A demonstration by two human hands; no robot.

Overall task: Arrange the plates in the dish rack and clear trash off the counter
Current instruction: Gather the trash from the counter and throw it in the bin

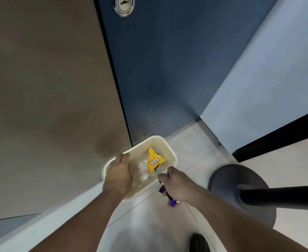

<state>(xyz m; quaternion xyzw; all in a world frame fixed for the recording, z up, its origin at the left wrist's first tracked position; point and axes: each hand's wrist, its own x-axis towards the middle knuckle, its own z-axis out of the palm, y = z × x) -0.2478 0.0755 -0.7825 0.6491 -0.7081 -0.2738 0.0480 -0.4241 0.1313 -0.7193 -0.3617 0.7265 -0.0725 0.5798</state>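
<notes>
The left hand [119, 174] hangs open over the bin [167, 144]. The right hand [175, 184] grips a purple wrapper [172, 202]; it should clear the rim before letting go.

Cream bin [169, 150]; yellow packet [154, 161], white label; purple wrapper [172, 202]; navy door [167, 70]; brown panel [40, 88]; pale grey floor tiles [195, 142]
</notes>
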